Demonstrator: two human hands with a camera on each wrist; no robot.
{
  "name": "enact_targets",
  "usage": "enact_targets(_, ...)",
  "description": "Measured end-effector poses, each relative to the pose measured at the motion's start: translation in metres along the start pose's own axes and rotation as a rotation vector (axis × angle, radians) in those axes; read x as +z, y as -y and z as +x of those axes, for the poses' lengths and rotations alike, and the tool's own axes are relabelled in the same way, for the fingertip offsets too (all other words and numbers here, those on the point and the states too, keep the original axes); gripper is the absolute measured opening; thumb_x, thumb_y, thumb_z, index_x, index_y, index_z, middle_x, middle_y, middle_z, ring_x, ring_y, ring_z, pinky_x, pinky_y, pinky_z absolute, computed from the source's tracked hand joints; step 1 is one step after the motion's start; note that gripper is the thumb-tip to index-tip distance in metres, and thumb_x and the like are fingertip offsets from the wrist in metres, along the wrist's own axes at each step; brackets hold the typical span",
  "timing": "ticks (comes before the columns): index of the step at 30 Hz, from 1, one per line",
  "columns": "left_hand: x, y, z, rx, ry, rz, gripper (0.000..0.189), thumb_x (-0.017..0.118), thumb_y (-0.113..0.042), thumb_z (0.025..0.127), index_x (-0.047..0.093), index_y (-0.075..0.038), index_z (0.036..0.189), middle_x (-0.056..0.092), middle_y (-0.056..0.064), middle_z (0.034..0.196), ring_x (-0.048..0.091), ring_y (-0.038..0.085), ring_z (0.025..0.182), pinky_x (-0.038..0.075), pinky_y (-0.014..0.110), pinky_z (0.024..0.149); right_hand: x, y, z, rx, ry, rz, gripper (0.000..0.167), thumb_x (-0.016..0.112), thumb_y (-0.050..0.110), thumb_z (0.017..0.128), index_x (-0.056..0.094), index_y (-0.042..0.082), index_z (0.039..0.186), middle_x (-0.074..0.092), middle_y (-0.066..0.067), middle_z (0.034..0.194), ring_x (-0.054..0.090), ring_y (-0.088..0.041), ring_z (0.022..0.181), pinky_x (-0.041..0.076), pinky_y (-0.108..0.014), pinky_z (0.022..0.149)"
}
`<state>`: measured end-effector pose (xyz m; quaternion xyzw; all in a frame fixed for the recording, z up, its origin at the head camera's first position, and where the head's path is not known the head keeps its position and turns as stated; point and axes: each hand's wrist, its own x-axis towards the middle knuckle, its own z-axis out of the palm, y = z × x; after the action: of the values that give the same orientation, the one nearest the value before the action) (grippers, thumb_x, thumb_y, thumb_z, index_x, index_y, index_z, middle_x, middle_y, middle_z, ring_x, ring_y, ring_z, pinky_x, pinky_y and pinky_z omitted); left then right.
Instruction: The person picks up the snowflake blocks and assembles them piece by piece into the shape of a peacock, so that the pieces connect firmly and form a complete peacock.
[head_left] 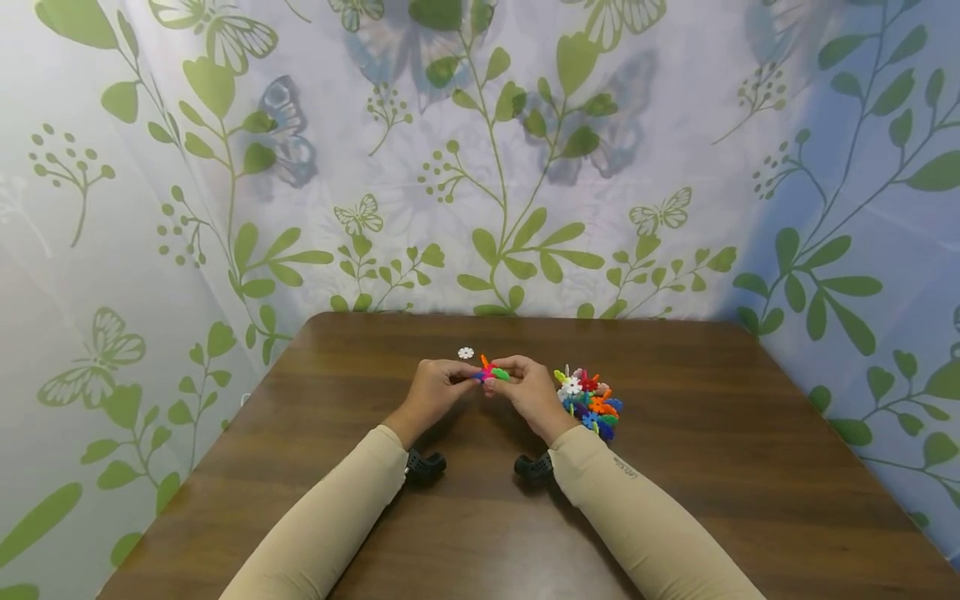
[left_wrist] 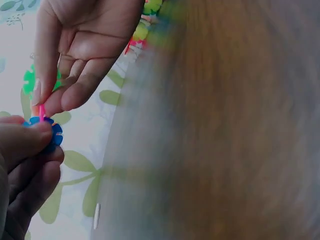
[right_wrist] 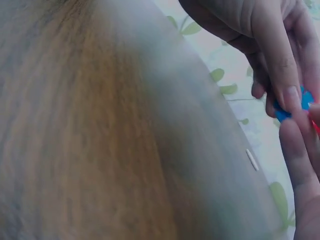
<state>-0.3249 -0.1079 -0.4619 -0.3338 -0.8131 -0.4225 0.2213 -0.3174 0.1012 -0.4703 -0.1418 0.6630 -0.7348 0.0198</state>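
My left hand point(head_left: 437, 390) and right hand point(head_left: 534, 398) meet over the table, working on a small cluster of flower-shaped interlocking discs. In the left wrist view, the left thumb and fingers pinch a blue disc point(left_wrist: 57, 135). A pink disc point(left_wrist: 42, 111), seen edge-on, stands in the blue one, and the right fingertips pinch it from above. Beside the right fingers shows a green disc point(left_wrist: 30, 82). An orange disc point(head_left: 483, 361) sticks up from the cluster in the head view. Fingers cover part of the joints between the discs.
A pile of many-coloured discs point(head_left: 588, 404) lies right of the right hand. One white disc point(head_left: 466, 353) rests on the brown wooden table point(head_left: 675, 467) beyond the hands. A patterned curtain point(head_left: 480, 167) hangs behind the table's far edge. Black straps point(head_left: 426, 465) sit at the wrists.
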Motion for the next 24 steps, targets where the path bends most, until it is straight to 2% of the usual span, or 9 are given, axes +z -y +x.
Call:
enact_targets(3, -0.004, 0.006, 0.002, -0.042, 0.094, -0.013, 0.035, 0.090, -0.012, 0.085, 0.078, 0.002, 0.115, 0.078, 0.010, 0.104, 0.076, 0.020, 0.090, 0.061, 0.030, 0.079, -0.001, -0.002, 0.001, 0.002, -0.026, 0.025, 0.032, 0.073, -0.008, 0.096, 0.066, -0.006, 0.127, 0.069, -0.023, 0.114, 0.074, -0.034, 0.090, 0.060, -0.039, 0.086)
enact_targets(6, -0.012, 0.015, 0.004, -0.138, 0.190, -0.023, 0.052, 0.092, -0.024, 0.084, 0.071, 0.002, 0.124, 0.076, 0.012, 0.113, 0.074, 0.025, 0.099, 0.060, 0.035, 0.086, -0.002, -0.004, 0.002, 0.031, -0.051, 0.046, 0.031, 0.069, -0.007, 0.099, 0.066, -0.006, 0.129, 0.068, -0.022, 0.112, 0.073, -0.034, 0.093, 0.060, -0.039, 0.088)
enact_targets(8, -0.017, 0.024, 0.007, -0.197, 0.240, 0.018, 0.055, 0.091, -0.027, 0.086, 0.069, 0.002, 0.127, 0.074, 0.013, 0.119, 0.070, 0.027, 0.107, 0.057, 0.040, 0.093, -0.002, -0.005, 0.003, 0.057, -0.051, 0.050, 0.031, 0.067, -0.005, 0.100, 0.064, -0.007, 0.131, 0.068, -0.021, 0.109, 0.072, -0.034, 0.093, 0.060, -0.039, 0.087)
enact_targets(10, -0.021, 0.033, 0.014, -0.238, 0.291, 0.111, 0.051, 0.087, -0.026, 0.091, 0.068, 0.002, 0.130, 0.070, 0.014, 0.126, 0.065, 0.031, 0.115, 0.052, 0.045, 0.101, -0.003, -0.005, 0.003, 0.078, -0.036, 0.047, 0.033, 0.065, -0.004, 0.101, 0.062, -0.009, 0.133, 0.068, -0.021, 0.105, 0.071, -0.032, 0.092, 0.060, -0.039, 0.086)
enact_targets(12, -0.021, 0.042, 0.022, -0.257, 0.348, 0.250, 0.046, 0.080, -0.024, 0.098, 0.066, -0.001, 0.136, 0.065, 0.015, 0.134, 0.058, 0.036, 0.124, 0.046, 0.052, 0.106, -0.003, -0.005, 0.004, 0.086, -0.021, 0.039, 0.034, 0.064, -0.004, 0.102, 0.061, -0.010, 0.135, 0.066, -0.021, 0.105, 0.069, -0.031, 0.090, 0.060, -0.039, 0.084)
enact_targets(15, -0.016, 0.053, 0.035, -0.277, 0.459, 0.450, 0.042, 0.066, -0.022, 0.107, 0.061, -0.006, 0.145, 0.056, 0.015, 0.147, 0.048, 0.041, 0.133, 0.040, 0.059, 0.108, -0.003, -0.005, 0.004, 0.089, -0.013, 0.010, 0.034, 0.063, -0.003, 0.103, 0.060, -0.010, 0.135, 0.065, -0.020, 0.105, 0.067, -0.028, 0.088, 0.060, -0.037, 0.081)
enact_targets(17, -0.011, 0.058, 0.042, -0.296, 0.518, 0.524, 0.041, 0.061, -0.024, 0.110, 0.059, -0.011, 0.149, 0.052, 0.013, 0.153, 0.044, 0.042, 0.137, 0.039, 0.060, 0.106, -0.003, -0.005, 0.003, 0.086, -0.014, -0.019, 0.033, 0.062, -0.002, 0.103, 0.061, -0.009, 0.135, 0.064, -0.020, 0.105, 0.066, -0.027, 0.087, 0.059, -0.036, 0.079)
enact_targets(20, -0.004, 0.062, 0.049, -0.319, 0.541, 0.545, 0.036, 0.059, -0.024, 0.111, 0.064, -0.015, 0.145, 0.056, 0.008, 0.151, 0.048, 0.039, 0.135, 0.041, 0.058, 0.102, -0.002, -0.005, 0.002, 0.083, -0.014, -0.062, 0.032, 0.062, -0.002, 0.102, 0.064, -0.006, 0.134, 0.065, -0.018, 0.104, 0.065, -0.028, 0.086, 0.058, -0.035, 0.076)
enact_targets(24, 0.002, 0.065, 0.052, -0.342, 0.456, 0.485, 0.026, 0.067, -0.018, 0.106, 0.074, -0.013, 0.130, 0.070, 0.006, 0.131, 0.060, 0.033, 0.122, 0.046, 0.055, 0.099, -0.002, -0.008, 0.002, 0.064, -0.016, -0.105, 0.033, 0.065, -0.003, 0.099, 0.064, -0.004, 0.132, 0.067, -0.016, 0.104, 0.065, -0.028, 0.085, 0.057, -0.035, 0.073)
